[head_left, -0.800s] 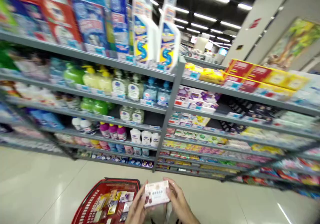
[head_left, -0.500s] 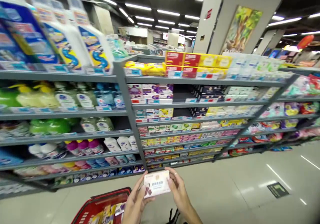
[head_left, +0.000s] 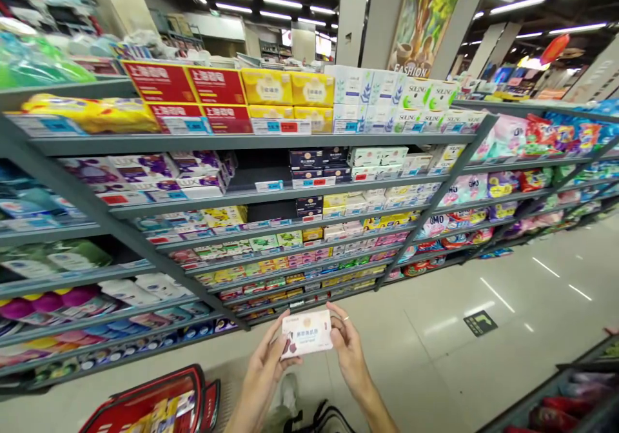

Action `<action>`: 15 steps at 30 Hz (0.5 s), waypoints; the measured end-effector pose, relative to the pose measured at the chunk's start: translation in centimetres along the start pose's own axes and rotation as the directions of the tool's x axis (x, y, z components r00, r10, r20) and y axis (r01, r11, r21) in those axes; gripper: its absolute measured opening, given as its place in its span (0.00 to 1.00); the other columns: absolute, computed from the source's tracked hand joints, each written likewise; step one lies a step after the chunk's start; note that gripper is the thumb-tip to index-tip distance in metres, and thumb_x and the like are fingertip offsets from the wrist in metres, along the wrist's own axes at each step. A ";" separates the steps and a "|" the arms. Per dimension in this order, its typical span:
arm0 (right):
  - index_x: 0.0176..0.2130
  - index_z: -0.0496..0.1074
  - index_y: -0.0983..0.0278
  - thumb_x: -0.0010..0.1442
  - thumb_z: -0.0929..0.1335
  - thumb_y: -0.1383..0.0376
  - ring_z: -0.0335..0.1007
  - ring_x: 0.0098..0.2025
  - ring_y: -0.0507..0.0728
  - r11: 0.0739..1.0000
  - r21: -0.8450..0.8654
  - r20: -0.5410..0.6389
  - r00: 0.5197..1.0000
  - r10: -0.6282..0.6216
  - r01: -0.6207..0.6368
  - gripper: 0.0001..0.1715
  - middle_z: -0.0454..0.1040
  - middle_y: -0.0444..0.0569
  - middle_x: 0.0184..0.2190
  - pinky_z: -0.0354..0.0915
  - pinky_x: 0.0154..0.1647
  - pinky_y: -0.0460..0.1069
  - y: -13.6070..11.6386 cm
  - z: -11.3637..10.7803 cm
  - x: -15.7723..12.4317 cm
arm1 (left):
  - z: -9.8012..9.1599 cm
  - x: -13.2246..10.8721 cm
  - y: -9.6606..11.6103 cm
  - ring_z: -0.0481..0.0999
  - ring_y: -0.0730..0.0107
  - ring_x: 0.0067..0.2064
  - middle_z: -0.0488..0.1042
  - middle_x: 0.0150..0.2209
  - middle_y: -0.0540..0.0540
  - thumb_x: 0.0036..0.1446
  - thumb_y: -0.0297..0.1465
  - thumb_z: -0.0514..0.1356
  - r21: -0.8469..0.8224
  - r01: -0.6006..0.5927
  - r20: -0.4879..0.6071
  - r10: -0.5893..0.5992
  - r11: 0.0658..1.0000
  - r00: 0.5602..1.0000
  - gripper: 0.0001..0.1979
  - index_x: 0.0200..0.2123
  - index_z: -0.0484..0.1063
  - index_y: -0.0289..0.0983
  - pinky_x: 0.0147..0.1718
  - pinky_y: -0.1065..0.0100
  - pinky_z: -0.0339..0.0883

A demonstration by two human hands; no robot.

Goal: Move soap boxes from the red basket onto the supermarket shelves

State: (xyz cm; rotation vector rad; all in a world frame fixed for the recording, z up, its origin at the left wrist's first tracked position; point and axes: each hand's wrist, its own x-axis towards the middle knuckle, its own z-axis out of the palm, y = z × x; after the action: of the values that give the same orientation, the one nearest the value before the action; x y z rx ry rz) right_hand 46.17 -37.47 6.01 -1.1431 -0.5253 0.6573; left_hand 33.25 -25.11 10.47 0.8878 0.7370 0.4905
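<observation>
A small white soap box [head_left: 306, 335] with dark fruit printed at its left is held up in front of me, its printed face toward the camera. My left hand [head_left: 267, 349] grips its left end, thumb on the front. At the other end my right hand [head_left: 349, 348], wearing a ring, pinches the box between thumb and fingers. Below and to the left is a red shopping basket [head_left: 196, 381] with several small yellow and white boxes [head_left: 167, 413] inside. Neither hand touches the basket.
A long grey shelf unit [head_left: 271, 141] carries rows of boxed soaps, with red boxes [head_left: 162, 84] and yellow boxes [head_left: 267, 89] on top. Detergent bags [head_left: 503, 139] fill shelves to the right. Another low shelf [head_left: 546, 394] stands at the lower right. A floor sign [head_left: 480, 322] lies on the tiles.
My view has turned right and come closer to the soap shelves. The basket now appears further left. Both hands still hold the soap box, which is slightly higher in view.
</observation>
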 end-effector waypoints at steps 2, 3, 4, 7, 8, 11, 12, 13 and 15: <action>0.59 0.67 0.56 0.65 0.69 0.46 0.75 0.39 0.57 1.000 0.024 -0.043 0.999 0.007 -0.006 0.30 0.80 0.49 0.42 0.69 0.38 0.48 0.0 -1.9 0.6 | 1.8 1.6 -0.4 0.77 0.66 0.37 0.79 0.50 0.40 0.49 0.45 0.73 0.028 0.016 0.028 -0.017 0.999 0.999 0.36 0.61 0.73 0.43 0.32 0.66 0.78; 0.58 0.67 0.56 0.65 0.69 0.46 0.75 0.39 0.56 0.999 0.032 -0.069 0.998 0.012 -0.009 0.28 0.80 0.49 0.42 0.69 0.36 0.47 0.1 -2.7 1.0 | 2.5 2.5 -0.6 0.76 0.67 0.36 0.79 0.49 0.40 0.50 0.45 0.73 0.039 0.021 0.042 -0.023 0.999 0.999 0.36 0.61 0.73 0.43 0.31 0.66 0.77; 0.57 0.67 0.56 0.65 0.69 0.47 0.75 0.38 0.56 0.999 0.036 -0.094 0.995 0.013 -0.010 0.27 0.80 0.49 0.42 0.69 0.35 0.47 0.2 -3.2 1.4 | 3.2 3.5 -0.7 0.76 0.68 0.35 0.80 0.47 0.41 0.51 0.45 0.72 0.046 0.024 0.058 -0.027 0.999 0.998 0.35 0.61 0.73 0.43 0.31 0.67 0.77; 0.58 0.66 0.57 0.66 0.68 0.48 0.73 0.33 0.55 1.000 0.002 -0.161 0.987 -0.001 0.001 0.26 0.79 0.49 0.41 0.68 0.32 0.47 -0.1 -4.4 3.3 | 4.6 6.5 -1.1 0.74 0.70 0.34 0.80 0.42 0.44 0.53 0.45 0.70 0.038 0.036 0.111 -0.040 0.999 0.993 0.35 0.62 0.71 0.43 0.30 0.69 0.76; 0.58 0.66 0.57 0.67 0.68 0.48 0.73 0.32 0.54 1.000 -0.025 -0.183 0.983 -0.010 0.006 0.26 0.79 0.48 0.39 0.69 0.33 0.48 -0.5 -4.7 4.0 | 5.0 7.6 -1.2 0.75 0.70 0.34 0.80 0.40 0.45 0.53 0.45 0.70 0.028 0.044 0.125 -0.047 0.999 0.991 0.34 0.62 0.71 0.42 0.31 0.69 0.76; 0.57 0.67 0.58 0.66 0.69 0.50 0.73 0.32 0.54 0.994 -0.107 -0.214 0.976 -0.027 0.004 0.25 0.79 0.47 0.36 0.70 0.36 0.48 -1.7 -6.1 6.5 | 6.2 10.8 -1.9 0.77 0.69 0.36 0.80 0.38 0.46 0.52 0.46 0.71 -0.006 0.052 0.158 -0.050 0.999 0.986 0.29 0.54 0.75 0.40 0.35 0.68 0.77; 0.56 0.67 0.58 0.65 0.71 0.51 0.74 0.34 0.55 0.992 -0.124 -0.209 0.978 -0.021 -0.005 0.25 0.80 0.47 0.37 0.71 0.37 0.48 -2.1 -6.7 7.3 | 6.7 11.8 -2.2 0.78 0.68 0.37 0.80 0.38 0.45 0.52 0.46 0.71 -0.010 0.045 0.169 -0.043 0.999 0.985 0.26 0.51 0.76 0.39 0.37 0.67 0.78; 0.54 0.68 0.58 0.64 0.72 0.52 0.76 0.37 0.55 0.991 -0.132 -0.200 0.980 -0.008 -0.019 0.24 0.80 0.48 0.38 0.72 0.38 0.48 -2.4 -7.4 8.2 | 7.2 12.7 -2.5 0.79 0.67 0.39 0.81 0.41 0.45 0.53 0.47 0.70 -0.005 0.032 0.181 -0.031 0.999 0.983 0.24 0.49 0.76 0.39 0.39 0.66 0.78; 0.52 0.68 0.58 0.62 0.74 0.53 0.78 0.41 0.57 0.990 -0.132 -0.195 0.981 0.018 -0.045 0.24 0.81 0.48 0.40 0.73 0.43 0.50 -2.7 -9.0 9.8 | 8.5 14.4 -3.2 0.80 0.65 0.44 0.80 0.48 0.43 0.55 0.47 0.69 0.031 0.003 0.206 -0.009 1.000 0.978 0.24 0.50 0.76 0.41 0.44 0.64 0.78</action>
State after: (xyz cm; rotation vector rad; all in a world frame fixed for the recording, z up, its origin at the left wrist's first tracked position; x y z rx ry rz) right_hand 59.74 -37.11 6.00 -1.3310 -0.3907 0.5365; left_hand 49.34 -21.80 6.03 0.9489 0.5580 0.3757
